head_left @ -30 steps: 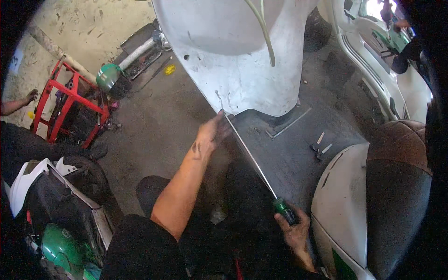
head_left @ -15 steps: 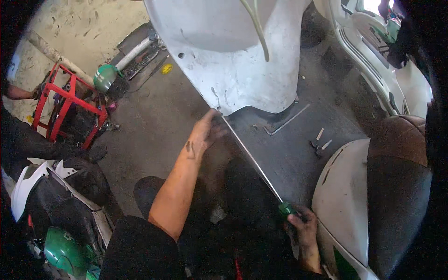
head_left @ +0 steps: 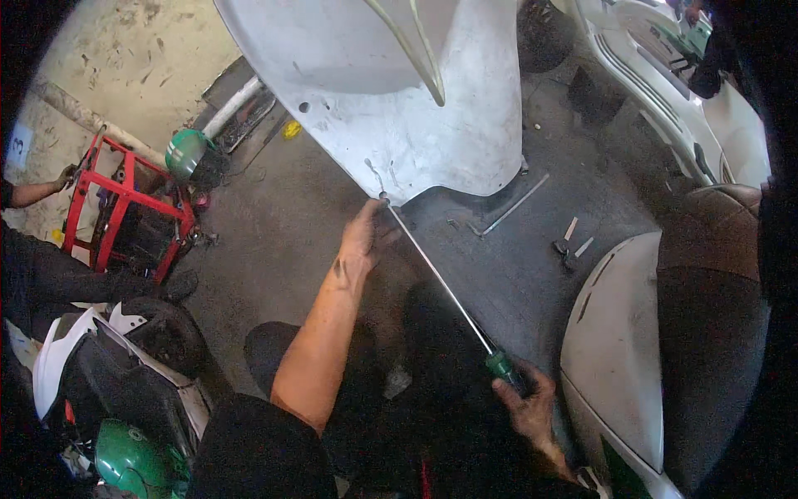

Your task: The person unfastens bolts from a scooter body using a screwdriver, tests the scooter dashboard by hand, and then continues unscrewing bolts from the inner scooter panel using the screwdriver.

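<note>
Fingers of the right hand point(head_left: 532, 407) are clamped around the green handle of the long screwdriver; those of the left hand point(head_left: 362, 237) meet the panel's lower left corner, but whether they pinch it or merely steady the tip I cannot tell. Largest here is the white scooter body panel point(head_left: 407, 137), above the floor point(head_left: 249, 237). If loosely supported, it could swing when pushed. Next, the screwdriver point(head_left: 440, 279) slants up to that corner. Its long shaft probably magnifies any wobble at the handle, so the tip could skid, scratching the panel or jabbing the left fingers. Smallest, an L-shaped wrench point(head_left: 515, 203) lies beyond the panel's lower edge, a likely snag underfoot.
</note>
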{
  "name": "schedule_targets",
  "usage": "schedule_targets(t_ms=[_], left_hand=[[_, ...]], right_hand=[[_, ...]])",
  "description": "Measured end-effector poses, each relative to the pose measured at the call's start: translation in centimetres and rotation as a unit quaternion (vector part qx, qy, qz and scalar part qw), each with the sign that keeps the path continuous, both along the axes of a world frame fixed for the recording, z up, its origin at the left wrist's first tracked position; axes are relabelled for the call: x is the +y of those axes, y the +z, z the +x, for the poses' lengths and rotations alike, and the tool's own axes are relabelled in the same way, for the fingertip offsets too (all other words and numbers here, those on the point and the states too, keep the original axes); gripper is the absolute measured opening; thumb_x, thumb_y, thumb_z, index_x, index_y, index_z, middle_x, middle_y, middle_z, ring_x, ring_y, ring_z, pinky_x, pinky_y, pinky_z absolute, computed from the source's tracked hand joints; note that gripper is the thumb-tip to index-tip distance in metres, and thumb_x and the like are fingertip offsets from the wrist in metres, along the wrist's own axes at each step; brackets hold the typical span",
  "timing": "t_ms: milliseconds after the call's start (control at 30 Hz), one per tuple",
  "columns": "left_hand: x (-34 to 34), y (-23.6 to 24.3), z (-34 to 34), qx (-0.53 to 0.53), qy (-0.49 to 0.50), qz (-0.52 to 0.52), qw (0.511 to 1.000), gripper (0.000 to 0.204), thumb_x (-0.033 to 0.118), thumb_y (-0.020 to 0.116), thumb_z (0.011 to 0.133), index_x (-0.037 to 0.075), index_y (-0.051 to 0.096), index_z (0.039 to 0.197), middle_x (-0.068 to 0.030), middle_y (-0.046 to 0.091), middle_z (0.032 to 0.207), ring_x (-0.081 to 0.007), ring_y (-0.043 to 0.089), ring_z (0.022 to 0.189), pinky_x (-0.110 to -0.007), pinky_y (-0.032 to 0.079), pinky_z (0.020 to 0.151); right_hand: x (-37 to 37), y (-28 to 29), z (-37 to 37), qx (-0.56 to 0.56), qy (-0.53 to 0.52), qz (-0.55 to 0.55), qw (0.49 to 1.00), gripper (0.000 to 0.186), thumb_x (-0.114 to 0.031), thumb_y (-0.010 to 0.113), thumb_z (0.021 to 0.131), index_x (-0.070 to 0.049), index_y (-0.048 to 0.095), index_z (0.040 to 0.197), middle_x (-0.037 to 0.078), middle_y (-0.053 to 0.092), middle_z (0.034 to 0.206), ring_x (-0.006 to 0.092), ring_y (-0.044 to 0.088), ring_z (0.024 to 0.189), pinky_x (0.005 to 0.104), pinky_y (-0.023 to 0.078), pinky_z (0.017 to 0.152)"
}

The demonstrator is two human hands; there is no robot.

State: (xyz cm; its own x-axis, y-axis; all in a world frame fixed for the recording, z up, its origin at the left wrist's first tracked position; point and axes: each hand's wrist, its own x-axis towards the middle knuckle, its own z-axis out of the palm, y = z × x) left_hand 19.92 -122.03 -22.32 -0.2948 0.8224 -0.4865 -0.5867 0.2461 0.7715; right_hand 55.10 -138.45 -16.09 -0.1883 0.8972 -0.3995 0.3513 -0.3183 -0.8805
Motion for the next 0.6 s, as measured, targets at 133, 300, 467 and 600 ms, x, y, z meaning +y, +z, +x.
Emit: schedule_targets(t_ms=[133,300,467,600], left_hand=[[0.4,-1.2,-0.1,-0.022,0.003,-0.021,1.0,0.029,0.023,0.064,0.091,-0.001,0.06,0.106,-0.0135,0.062,0.101,-0.0269,0.063,0.091,-0.042,0.054,0.085],[1.1,-2.3,-0.1,-0.074,0.012,-0.024,0.997,0.029,0.024,0.064,0.092,-0.002,0.063,0.105,-0.011,0.065,0.098,-0.0251,0.064,0.087,-0.04,0.054,0.08],[1.0,-2.4,-0.4,-0.05,0.022,-0.043,0.998,0.025,0.023,0.066,0.091,0.0,0.067,0.1,-0.0092,0.068,0.088,-0.0234,0.064,0.078,-0.038,0.054,0.077],[1.0,-1.9,0.0,0.002,0.086,-0.054,0.995,0.033,0.025,0.071,0.088,-0.004,0.066,0.104,-0.012,0.07,0.093,-0.0235,0.066,0.08,-0.037,0.053,0.072]], right_hand=[[0.1,0.0,-0.3,-0.021,0.004,0.074,0.997,0.044,-0.026,0.078,0.081,-0.003,0.065,0.117,0.016,0.068,0.11,0.027,0.065,0.101,0.0376,0.049,0.091],[0.4,-0.5,-0.6,-0.072,0.032,0.161,0.984,0.042,-0.02,0.08,0.077,-0.003,0.066,0.113,0.018,0.067,0.11,0.0321,0.065,0.103,0.0401,0.049,0.092],[0.7,-0.5,-0.8,-0.061,0.021,0.162,0.985,0.04,-0.017,0.08,0.076,-0.003,0.066,0.11,0.018,0.067,0.109,0.0332,0.064,0.103,0.0408,0.05,0.092],[0.9,-0.2,-0.8,-0.05,0.022,0.181,0.982,0.04,-0.018,0.08,0.076,-0.003,0.067,0.11,0.018,0.067,0.11,0.0334,0.064,0.103,0.0407,0.05,0.092]])
